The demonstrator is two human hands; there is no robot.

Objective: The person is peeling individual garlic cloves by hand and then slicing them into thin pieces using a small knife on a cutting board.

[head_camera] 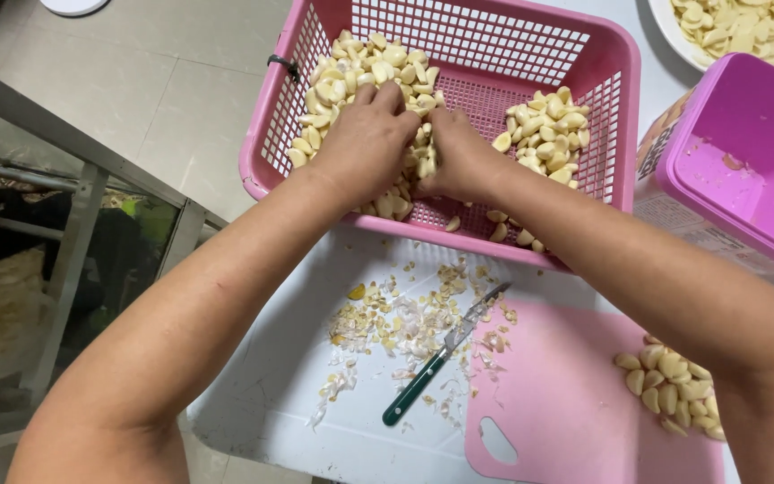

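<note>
Garlic cloves: the peeled garlic cloves (356, 76) lie heaped in the pink basket (584, 54), one big pile at its left side, a smaller pile (544, 134) at its right, a few strays along the near wall.
Left hand: my left hand (365, 143) lies palm down on the near edge of the big pile, fingers curled into the cloves.
Right hand: my right hand (463, 161) is just beside it, touching it, fingers bent down among the same cloves.
Step in hand: I judge I am gathering or sorting cloves inside the basket.
Next move: it calls for a firm scoop without knocking cloves over the near wall.
Near the basket: a green-handled knife (441, 354) lies among peel scraps (405, 318) on the bench (262, 394), in front of the basket; a pink cutting board (566, 394) to the knife's right carries more cloves (674, 381).
Hard to make out: my fingertips are buried, so I cannot tell whether either hand actually grips a clove; the plate (665, 22) and the pink-lidded tub (736, 152) right of the basket are cut off.
</note>
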